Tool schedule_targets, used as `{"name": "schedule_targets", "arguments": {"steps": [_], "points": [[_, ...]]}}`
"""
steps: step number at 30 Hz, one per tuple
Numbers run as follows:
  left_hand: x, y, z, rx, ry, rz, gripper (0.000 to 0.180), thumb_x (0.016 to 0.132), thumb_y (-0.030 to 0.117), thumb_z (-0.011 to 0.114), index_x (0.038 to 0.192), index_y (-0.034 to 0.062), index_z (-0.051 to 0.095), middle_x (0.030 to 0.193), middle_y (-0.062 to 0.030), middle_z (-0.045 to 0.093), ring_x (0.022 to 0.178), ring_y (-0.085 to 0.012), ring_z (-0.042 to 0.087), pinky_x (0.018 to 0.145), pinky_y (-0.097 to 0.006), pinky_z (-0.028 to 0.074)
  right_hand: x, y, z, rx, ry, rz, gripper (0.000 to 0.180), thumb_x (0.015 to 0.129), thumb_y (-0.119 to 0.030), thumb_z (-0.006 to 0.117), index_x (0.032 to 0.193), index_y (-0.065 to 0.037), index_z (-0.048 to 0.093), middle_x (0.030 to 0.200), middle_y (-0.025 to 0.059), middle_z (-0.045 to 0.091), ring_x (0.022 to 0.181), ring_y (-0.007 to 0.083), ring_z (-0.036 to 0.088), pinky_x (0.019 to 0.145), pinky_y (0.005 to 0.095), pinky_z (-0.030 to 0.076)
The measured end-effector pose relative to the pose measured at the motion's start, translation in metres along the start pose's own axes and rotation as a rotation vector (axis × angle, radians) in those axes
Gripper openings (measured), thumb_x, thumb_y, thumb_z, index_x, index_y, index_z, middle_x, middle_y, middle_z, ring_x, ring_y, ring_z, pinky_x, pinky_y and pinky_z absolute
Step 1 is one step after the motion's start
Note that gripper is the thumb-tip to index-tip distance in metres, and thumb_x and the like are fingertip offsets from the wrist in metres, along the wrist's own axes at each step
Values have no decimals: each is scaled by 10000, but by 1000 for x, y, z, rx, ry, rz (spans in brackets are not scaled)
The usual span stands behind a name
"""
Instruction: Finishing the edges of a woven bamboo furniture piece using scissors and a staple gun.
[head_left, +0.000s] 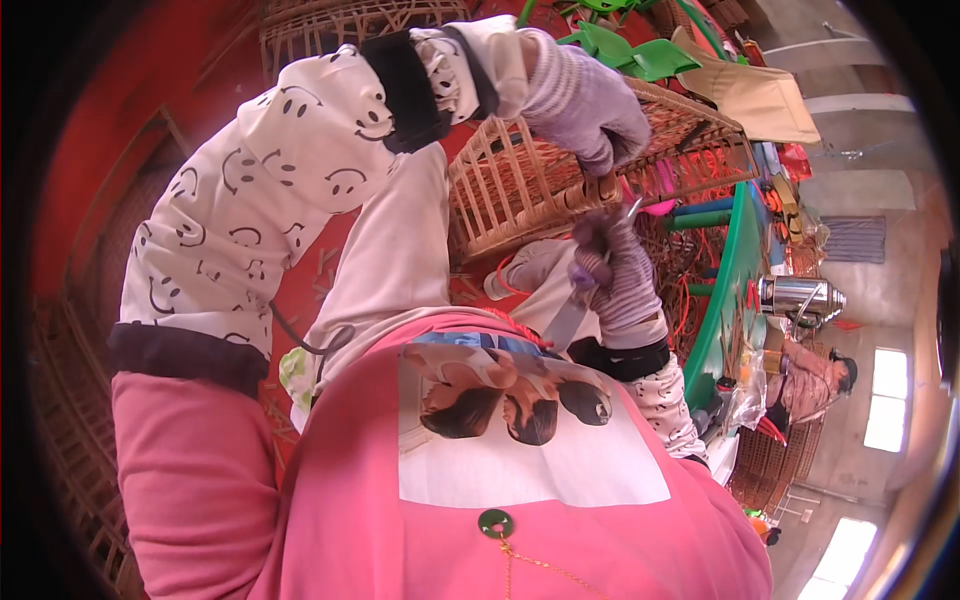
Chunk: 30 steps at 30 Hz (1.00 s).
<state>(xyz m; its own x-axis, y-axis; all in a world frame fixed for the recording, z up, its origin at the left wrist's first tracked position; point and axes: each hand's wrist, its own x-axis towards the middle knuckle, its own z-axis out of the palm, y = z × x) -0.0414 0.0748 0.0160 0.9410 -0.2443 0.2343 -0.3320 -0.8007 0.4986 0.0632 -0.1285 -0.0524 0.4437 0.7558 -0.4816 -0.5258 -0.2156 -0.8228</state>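
Baskets: one woven basket [560, 170] at twelve o'clock. Two gloved hands: left hand [585, 105] has its fingers curled on the rim; right hand [615, 270], at five o'clock below it, pinches one knife [570, 318].

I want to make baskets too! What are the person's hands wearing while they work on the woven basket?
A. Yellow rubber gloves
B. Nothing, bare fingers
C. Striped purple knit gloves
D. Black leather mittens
C. Both the left hand and the right hand are covered in striped purple knit gloves as they work at the rim of the woven basket; a blade shows below the right hand.
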Motion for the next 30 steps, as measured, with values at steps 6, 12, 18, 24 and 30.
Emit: {"name": "schedule_targets", "arguments": {"steps": [6,12,18,24,30], "points": [[1,-13,6,-25,15,-34,185,787,244,600,903,101,594,754,-91,612,722,-258,595,626,-354,447,-22,32,-16,-60,-51,187,264,883,-317,507,995,-79,523,765,34,536,393,67,384,400,264,381],[-7,-20,18,7,156,80,165,803,227,585,866,76,604,743,-101,607,692,-277,581,614,-365,442,-36,22,5,-336,-66,-393,463,891,-382,467,1180,-34,366,744,50,494,369,44,354,315,170,300],[11,-15,23,25,212,51,129,811,171,559,892,78,594,760,-60,629,685,-234,603,627,-313,469,-67,-6,-8,-450,-88,-427,519,874,-359,501,1227,-21,325,751,35,489,397,31,372,334,159,306],[8,-37,16,-67,205,-96,187,843,225,502,972,144,612,867,-69,633,800,-243,600,727,-329,463,-73,-39,-39,-1176,-128,-483,347,899,-194,435,1200,-22,462,795,41,553,504,69,486,471,187,411],[6,-52,13,-72,266,-68,201,839,189,508,993,102,603,891,-68,635,833,-229,609,743,-322,470,-68,-71,-11,-1109,-140,-164,334,881,-108,444,1203,-25,472,758,70,599,544,120,555,535,234,459]]}}
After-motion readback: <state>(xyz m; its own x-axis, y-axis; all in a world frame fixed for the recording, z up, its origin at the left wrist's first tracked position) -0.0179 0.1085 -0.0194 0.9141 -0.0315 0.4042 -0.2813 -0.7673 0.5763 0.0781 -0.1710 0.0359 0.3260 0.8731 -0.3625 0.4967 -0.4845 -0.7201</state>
